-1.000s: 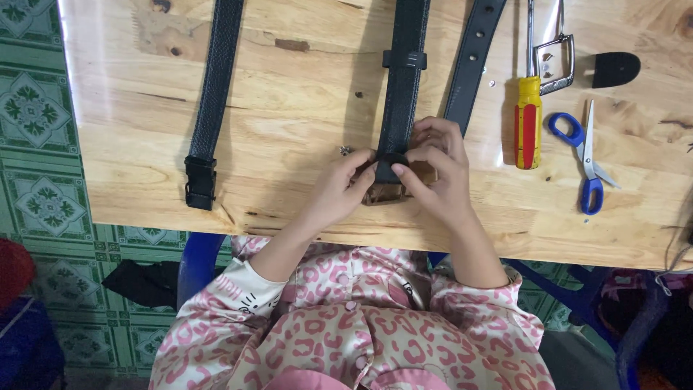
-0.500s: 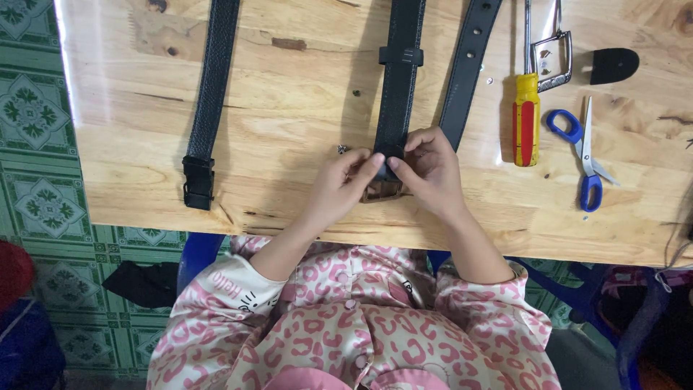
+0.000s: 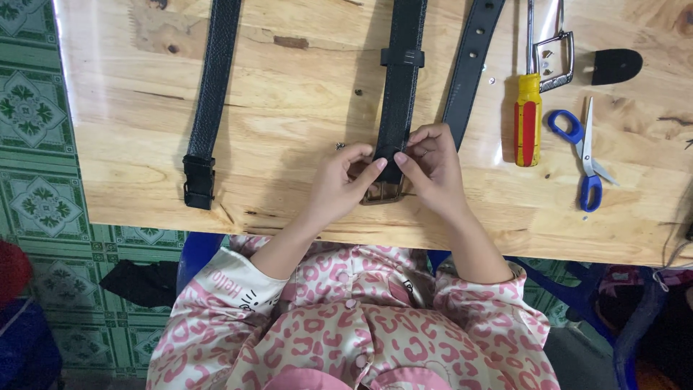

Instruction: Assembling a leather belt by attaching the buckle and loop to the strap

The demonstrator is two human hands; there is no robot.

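The middle belt (image 3: 398, 101) lies lengthwise down the wooden table (image 3: 289, 144), and its near end carries a metal buckle (image 3: 382, 193) just short of the table's front edge. That end sits between my two hands. My left hand (image 3: 339, 180) has its index finger and thumb pinched close at the strap's left side, just above the buckle; my right hand (image 3: 433, 166) presses its fingertips (image 3: 399, 157) on the strap from the right, fingers bent and held narrow. Both hands hold the strap's end; neither is spread wide.

Against a second ago, my right hand has slid up the strap and leftward: then it covered the buckle from above and curled round it, and now the buckle frame shows bare below both hands. Half a second ago the fingers were bunched tight over the buckle; now the tips meet higher, on the leather itself. I judge from this that the work has passed from the buckle to the strap just above it, perhaps pressing or folding the leather there, though the fingers hide the exact spot.

Outward, nothing else has shifted: a second black belt (image 3: 209, 94) with a plastic clasp lies to the left, a third belt (image 3: 469, 65) with punched holes just right of the middle one, then a yellow-and-red screwdriver (image 3: 528, 123) and blue-handled scissors (image 3: 585, 159).
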